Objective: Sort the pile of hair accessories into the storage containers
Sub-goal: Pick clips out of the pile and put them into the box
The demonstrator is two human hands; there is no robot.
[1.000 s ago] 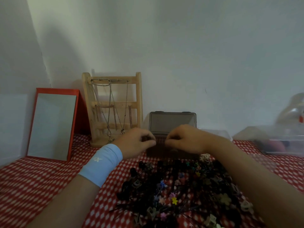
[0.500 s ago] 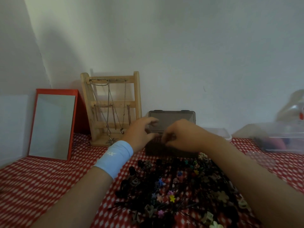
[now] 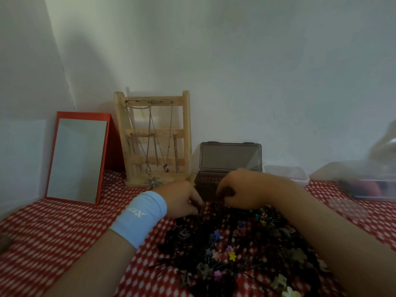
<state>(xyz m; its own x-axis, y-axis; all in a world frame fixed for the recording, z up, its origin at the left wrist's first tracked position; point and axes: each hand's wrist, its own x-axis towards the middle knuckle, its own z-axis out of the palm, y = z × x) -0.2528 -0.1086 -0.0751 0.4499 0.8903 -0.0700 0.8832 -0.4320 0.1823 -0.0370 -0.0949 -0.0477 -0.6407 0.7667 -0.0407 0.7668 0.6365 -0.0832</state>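
Behind the pile [image 3: 235,243], dark box [image 3: 231,156] lid up, contents hidden, clear tub [image 3: 285,174] beside.

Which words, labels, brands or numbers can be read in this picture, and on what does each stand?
White print on the blue wristband at the left wrist: one letter looks like "X", the rest is too blurred to read.
No other text shows.

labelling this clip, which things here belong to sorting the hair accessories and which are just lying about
Job:
pile of hair accessories
dark open-lidded box
small clear tub
left hand
right hand

Lying about:
red-framed mirror
wooden necklace stand
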